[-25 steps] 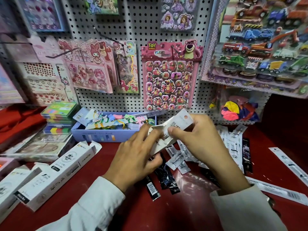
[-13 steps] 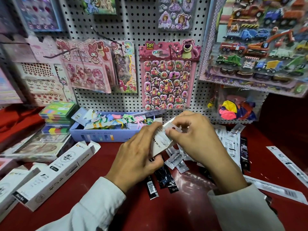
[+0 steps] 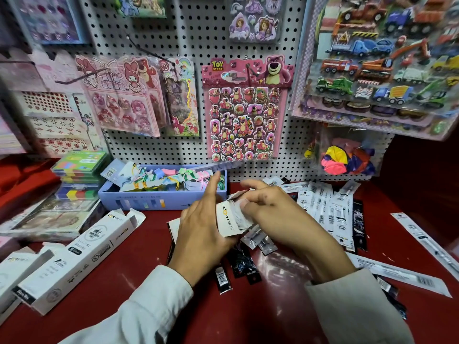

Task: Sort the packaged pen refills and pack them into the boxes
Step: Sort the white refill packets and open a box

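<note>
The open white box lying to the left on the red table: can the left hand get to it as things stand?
Probably yes, but not at once. The open white box lies uncovered beside the left hand, with bare table between them; that hand's fingers grip a small white box now.

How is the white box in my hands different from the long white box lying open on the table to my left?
The box in your hands is lifted off the table, gripped by your left hand while your right hand works at its top end; the long white box on the table lies flat on the red table, untouched. The held box is largely hidden by your hands; the lying box shows its full length, end flaps open. Both are white with printed labels.
</note>
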`<move>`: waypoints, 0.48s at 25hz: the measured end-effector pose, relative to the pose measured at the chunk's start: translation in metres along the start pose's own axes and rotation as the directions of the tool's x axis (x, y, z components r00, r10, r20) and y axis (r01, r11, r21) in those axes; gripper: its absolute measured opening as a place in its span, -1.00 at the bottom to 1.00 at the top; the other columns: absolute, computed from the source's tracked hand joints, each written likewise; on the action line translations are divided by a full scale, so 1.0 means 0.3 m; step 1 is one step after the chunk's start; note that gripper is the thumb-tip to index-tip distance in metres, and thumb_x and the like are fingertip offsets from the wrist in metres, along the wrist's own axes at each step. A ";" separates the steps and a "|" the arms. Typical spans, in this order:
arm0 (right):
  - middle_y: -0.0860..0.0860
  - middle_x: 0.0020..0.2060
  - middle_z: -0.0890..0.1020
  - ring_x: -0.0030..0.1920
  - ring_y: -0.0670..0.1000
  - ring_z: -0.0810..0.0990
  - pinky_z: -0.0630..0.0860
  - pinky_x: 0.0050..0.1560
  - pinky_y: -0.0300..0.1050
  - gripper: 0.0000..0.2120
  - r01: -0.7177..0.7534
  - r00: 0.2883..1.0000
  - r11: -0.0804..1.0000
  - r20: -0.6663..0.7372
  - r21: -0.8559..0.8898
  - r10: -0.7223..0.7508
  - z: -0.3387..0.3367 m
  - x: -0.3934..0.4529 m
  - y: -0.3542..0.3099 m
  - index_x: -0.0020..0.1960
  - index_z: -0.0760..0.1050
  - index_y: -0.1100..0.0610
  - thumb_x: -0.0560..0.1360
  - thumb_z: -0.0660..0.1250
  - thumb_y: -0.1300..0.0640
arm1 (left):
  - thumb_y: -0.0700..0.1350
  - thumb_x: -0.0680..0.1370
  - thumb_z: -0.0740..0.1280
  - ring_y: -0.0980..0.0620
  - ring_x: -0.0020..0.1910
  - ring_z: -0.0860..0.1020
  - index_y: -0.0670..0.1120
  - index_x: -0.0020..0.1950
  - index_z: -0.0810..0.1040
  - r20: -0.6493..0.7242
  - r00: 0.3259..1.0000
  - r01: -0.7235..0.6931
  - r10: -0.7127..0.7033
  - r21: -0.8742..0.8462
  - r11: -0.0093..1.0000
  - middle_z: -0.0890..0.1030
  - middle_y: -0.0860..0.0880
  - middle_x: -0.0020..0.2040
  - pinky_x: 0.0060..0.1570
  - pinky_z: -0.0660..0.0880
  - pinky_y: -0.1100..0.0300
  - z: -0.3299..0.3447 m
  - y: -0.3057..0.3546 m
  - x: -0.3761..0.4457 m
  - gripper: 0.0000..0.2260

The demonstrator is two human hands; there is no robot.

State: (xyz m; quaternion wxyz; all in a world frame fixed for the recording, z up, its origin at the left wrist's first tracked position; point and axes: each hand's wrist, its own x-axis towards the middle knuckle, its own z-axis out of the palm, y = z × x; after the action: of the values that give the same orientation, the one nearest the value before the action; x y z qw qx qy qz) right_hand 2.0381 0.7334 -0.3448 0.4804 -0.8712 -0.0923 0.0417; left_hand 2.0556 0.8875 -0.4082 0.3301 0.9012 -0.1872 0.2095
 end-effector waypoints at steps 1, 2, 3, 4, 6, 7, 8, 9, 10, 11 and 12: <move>-0.12 0.51 0.29 0.46 -0.10 0.28 0.24 0.45 0.03 -0.68 -0.012 1.000 0.999 0.015 0.037 0.011 0.002 0.001 0.004 -0.29 0.61 0.09 0.59 0.23 0.17 | 0.08 0.29 0.44 -0.10 0.12 0.54 -0.02 0.48 0.26 -0.017 1.000 0.009 -0.009 -0.002 1.000 0.58 0.00 0.18 0.06 0.41 0.02 0.005 0.000 0.001 -0.21; -0.15 0.54 0.23 0.50 -0.10 0.21 0.19 0.48 0.06 -0.67 -0.018 1.000 1.000 0.019 0.021 0.017 0.008 0.002 0.007 -0.31 0.59 0.07 0.59 0.22 0.15 | 0.06 0.28 0.44 -0.11 0.08 0.54 -0.04 0.39 0.39 -0.043 0.999 -0.013 0.013 0.012 1.000 0.60 0.00 0.14 0.02 0.37 0.06 0.010 0.005 -0.002 -0.31; -0.17 0.56 0.17 0.54 -0.09 0.14 0.14 0.50 0.10 -0.66 -0.020 1.000 1.000 0.019 -0.008 0.020 0.018 0.006 0.006 -0.32 0.58 0.06 0.58 0.19 0.11 | 0.04 0.28 0.44 -0.13 0.04 0.55 -0.06 0.29 0.46 -0.073 0.997 -0.037 0.039 0.021 0.999 0.60 0.00 0.09 -0.02 0.35 0.07 0.012 0.011 -0.002 -0.40; -0.20 0.57 0.13 0.56 -0.10 0.07 0.10 0.51 0.12 -0.67 -0.021 0.999 0.999 0.024 -0.028 0.022 0.028 0.006 -0.001 -0.30 0.57 0.03 0.57 0.16 0.07 | 0.04 0.28 0.43 -0.13 0.01 0.55 -0.07 0.23 0.49 -0.103 0.993 -0.051 0.053 0.020 0.998 0.61 -0.01 0.06 -0.04 0.35 0.05 0.011 0.017 -0.002 -0.46; -0.24 0.56 0.10 0.57 -0.10 0.02 0.07 0.51 0.15 -0.68 -0.019 0.999 0.999 0.042 -0.033 0.021 0.046 0.014 -0.017 -0.18 0.58 -0.12 0.55 0.06 -0.02 | 0.08 0.29 0.38 -0.11 -0.03 0.54 -0.07 0.18 0.48 -0.161 0.983 -0.083 0.086 0.025 0.996 0.61 -0.02 0.01 -0.08 0.36 0.03 0.002 0.021 0.002 -0.51; -0.25 0.56 0.10 0.57 -0.10 0.02 0.07 0.52 0.15 -0.67 -0.017 0.998 0.999 0.057 -0.047 0.019 0.053 0.021 -0.021 -0.03 0.56 -0.16 0.56 0.01 -0.04 | 0.09 0.29 0.35 -0.10 -0.03 0.53 -0.06 0.17 0.46 -0.174 0.979 -0.104 0.110 0.042 0.994 0.60 -0.03 0.00 -0.09 0.34 0.04 -0.003 0.022 0.002 -0.52; -0.25 0.56 0.11 0.57 -0.09 0.03 0.07 0.52 0.14 -0.66 -0.018 0.997 0.998 0.074 -0.061 0.023 0.057 0.025 -0.021 0.13 0.52 -0.15 0.59 -0.02 -0.03 | 0.08 0.29 0.34 -0.11 -0.03 0.54 -0.05 0.17 0.46 -0.171 0.977 -0.120 0.130 0.066 0.991 0.60 -0.02 0.00 -0.11 0.32 0.05 -0.007 0.024 0.003 -0.52; -0.25 0.55 0.14 0.56 -0.10 0.06 0.08 0.52 0.11 -0.64 -0.021 0.996 0.998 0.081 -0.055 0.026 0.059 0.030 -0.016 0.24 0.48 -0.10 0.61 -0.02 -0.02 | 0.07 0.29 0.36 -0.11 -0.02 0.54 -0.05 0.17 0.46 -0.154 0.978 -0.126 0.138 0.091 0.988 0.59 -0.01 0.01 -0.12 0.30 0.07 -0.008 0.027 0.004 -0.52; -0.27 0.52 0.22 0.54 -0.11 0.12 0.13 0.51 0.05 -0.64 -0.013 0.997 1.000 0.073 -0.014 0.014 0.059 0.032 -0.011 0.28 0.48 -0.04 0.62 0.00 -0.01 | 0.07 0.29 0.39 -0.11 0.00 0.53 -0.05 0.18 0.46 -0.130 0.983 -0.116 0.131 0.115 0.986 0.58 0.00 0.02 -0.13 0.26 0.09 -0.008 0.028 0.006 -0.50; -0.31 0.43 0.33 0.49 -0.13 0.24 0.22 0.46 -0.02 -0.66 0.020 0.999 0.998 0.036 0.062 -0.022 0.049 0.030 -0.008 0.21 0.55 0.02 0.63 0.06 0.00 | 0.06 0.28 0.42 -0.10 0.02 0.52 -0.04 0.20 0.45 -0.106 0.988 -0.097 0.112 0.141 0.985 0.57 0.01 0.03 -0.13 0.23 0.10 -0.008 0.025 0.009 -0.48; -0.36 0.31 0.45 0.39 -0.18 0.39 0.33 0.35 -0.11 -0.69 0.076 0.997 0.985 -0.043 0.152 -0.070 0.033 0.028 -0.005 0.08 0.63 0.05 0.63 0.12 0.00 | 0.05 0.27 0.45 -0.10 0.03 0.51 -0.03 0.22 0.43 -0.087 0.992 -0.072 0.087 0.166 0.983 0.56 0.01 0.05 -0.13 0.22 0.10 -0.011 0.017 0.015 -0.45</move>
State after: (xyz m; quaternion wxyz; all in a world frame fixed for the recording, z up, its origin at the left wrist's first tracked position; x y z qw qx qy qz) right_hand 2.0445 0.7440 -0.3485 0.5490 -0.8282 -0.1117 0.0146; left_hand 2.0560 0.8853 -0.4012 0.2551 0.9061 -0.1897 0.2792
